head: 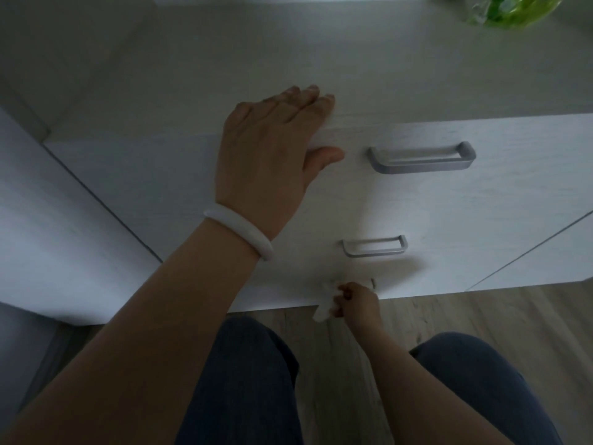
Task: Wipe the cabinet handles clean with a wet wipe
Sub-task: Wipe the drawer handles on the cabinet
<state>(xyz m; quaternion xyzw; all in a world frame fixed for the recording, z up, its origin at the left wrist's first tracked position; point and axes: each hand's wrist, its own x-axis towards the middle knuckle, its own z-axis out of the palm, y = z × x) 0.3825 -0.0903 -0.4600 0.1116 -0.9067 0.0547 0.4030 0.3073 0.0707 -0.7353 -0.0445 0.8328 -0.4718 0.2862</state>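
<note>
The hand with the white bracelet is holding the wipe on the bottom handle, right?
Not quite. In the head view the hand with the bracelet, the left hand, rests flat on the cabinet top. It is the right hand that holds the wipe on the bottom handle.

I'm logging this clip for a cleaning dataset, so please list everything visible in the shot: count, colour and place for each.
cabinet: one, white, fills the middle, seen from above.
handles: three, grey metal, stacked down the cabinet front: top handle, middle handle, bottom handle mostly hidden by the right hand.
wet wipe: one, white, at the bottom handle.
green object: one, blurred, on the cabinet top, far right.
floor: light wood, below.
bangle: one, white, left wrist.
left hand: rests on the cabinet's top edge.
right hand: grips the wipe.
legs: two, dark trousers.
</note>
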